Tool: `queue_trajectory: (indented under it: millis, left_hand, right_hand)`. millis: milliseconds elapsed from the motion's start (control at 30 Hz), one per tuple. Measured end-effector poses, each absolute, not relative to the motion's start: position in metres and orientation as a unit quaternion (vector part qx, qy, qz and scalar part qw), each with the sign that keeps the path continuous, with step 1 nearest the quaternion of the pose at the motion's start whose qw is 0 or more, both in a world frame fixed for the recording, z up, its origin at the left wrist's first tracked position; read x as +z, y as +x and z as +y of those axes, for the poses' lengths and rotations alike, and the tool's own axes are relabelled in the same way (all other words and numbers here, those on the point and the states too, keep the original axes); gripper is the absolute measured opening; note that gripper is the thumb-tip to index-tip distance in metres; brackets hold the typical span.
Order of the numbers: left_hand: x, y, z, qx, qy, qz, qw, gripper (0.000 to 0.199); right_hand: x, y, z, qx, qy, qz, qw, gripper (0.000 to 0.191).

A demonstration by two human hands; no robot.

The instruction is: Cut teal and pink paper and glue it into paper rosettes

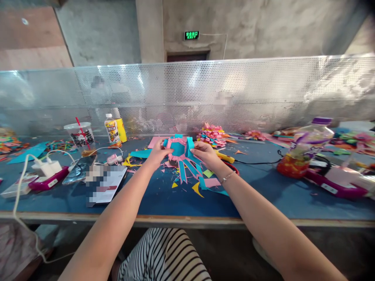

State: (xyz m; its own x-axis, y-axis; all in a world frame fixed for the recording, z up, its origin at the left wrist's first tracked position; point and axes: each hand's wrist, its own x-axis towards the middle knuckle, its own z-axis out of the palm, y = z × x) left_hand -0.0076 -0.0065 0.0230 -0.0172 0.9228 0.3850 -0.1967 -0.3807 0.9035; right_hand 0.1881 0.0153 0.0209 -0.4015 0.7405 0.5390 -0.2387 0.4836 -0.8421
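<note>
A pink and blue paper ring with a polygonal opening and long striped strips hanging from it, the paper craft point(182, 169), is held up over the middle of the blue table. My left hand point(158, 154) pinches its left side. On the right side, my right hand point(205, 154) grips it near an upright blue paper loop point(190, 145). Below the hands lie yellow scraps point(197, 190), a pink piece point(212, 182) and small cuttings. Just beyond my right hand is a yellow-handled tool point(225, 157) with a black cord.
On the left of the table point(175, 207) are a plastic cup point(78, 134), a bottle point(112, 130), a phone point(79, 169), a tablet point(113, 187) and purple power strips. A large bottle point(304, 148) stands right. Behind are a paper pile point(211, 134) and a perforated metal screen point(175, 93).
</note>
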Motion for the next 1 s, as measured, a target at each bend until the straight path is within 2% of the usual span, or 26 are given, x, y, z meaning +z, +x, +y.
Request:
queue_trajectory:
  millis: [167,267,467,600,700,867,1000]
  left_hand:
    - [0.023,-0.014,-0.001,0.684,0.479,0.365,0.412,0.05]
    - [0.022,-0.018,0.003,0.723,0.395,0.378,0.423,0.051]
    - [0.017,-0.022,0.008,0.75,0.317,0.355,0.459,0.045]
    - [0.017,-0.025,0.01,0.772,0.309,0.318,0.455,0.045]
    - [0.02,-0.027,0.01,0.785,0.308,0.29,0.452,0.047]
    - [0.022,-0.023,0.007,0.784,0.313,0.272,0.462,0.048]
    - [0.018,-0.011,0.006,0.762,0.339,0.269,0.482,0.047]
  right_hand:
    - [0.031,0.195,0.014,0.398,-0.18,-0.663,0.608,0.012]
    - [0.038,0.193,0.003,0.418,-0.153,-0.638,0.628,0.013]
    - [0.028,0.166,-0.019,0.552,-0.146,-0.667,0.479,0.026]
    - [0.01,0.154,-0.014,0.561,-0.158,-0.702,0.41,0.032]
    - [0.001,0.15,-0.004,0.541,-0.205,-0.717,0.389,0.036]
    - [-0.012,0.145,0.012,0.499,-0.351,-0.667,0.428,0.034]
    - [-0.018,0.139,0.017,0.52,-0.351,-0.582,0.516,0.028]
